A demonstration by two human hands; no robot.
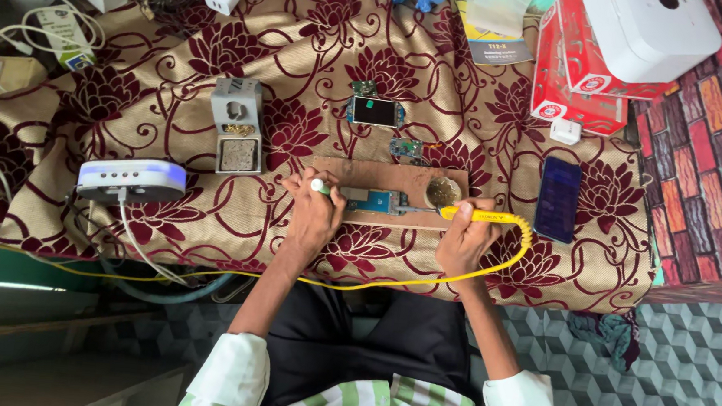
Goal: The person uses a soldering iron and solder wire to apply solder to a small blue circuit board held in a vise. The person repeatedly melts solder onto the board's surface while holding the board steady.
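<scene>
Right hand (pixel 465 236): fingers closed around the yellow-handled soldering iron (pixel 475 215), its metal tip lying toward the small blue-green circuit board (pixel 376 200); whether the tip touches is too small to tell. A yellow coiled cord (pixel 521 247) runs from the handle, loops below the wrist and trails left along the near edge.

Left hand (pixel 312 216): fingers closed on a thin white and green stick-like item (pixel 320 187), held at the board's left end.

Circuit board: lies on the brown rectangular work plank (pixel 372 174), in front of both hands. A round tin of yellowish material (pixel 443 190) sits on the plank just beside the iron.

Table: covered by a beige cloth with maroon flowers (pixel 173 65).

Risks, as judged: the iron's tip could slip off the board and scorch the cloth; the cord could snag at the near edge and jerk the tip.

Open room: the plank is narrow. Near it lie a screened module (pixel 374 111), a small green board (pixel 406 149), a dark blue phone (pixel 558 198) to the right, a grey tip-cleaner stand (pixel 237 127) and a white oblong device (pixel 131 179) to the left. Bare cloth shows between the plank and the near edge.
</scene>
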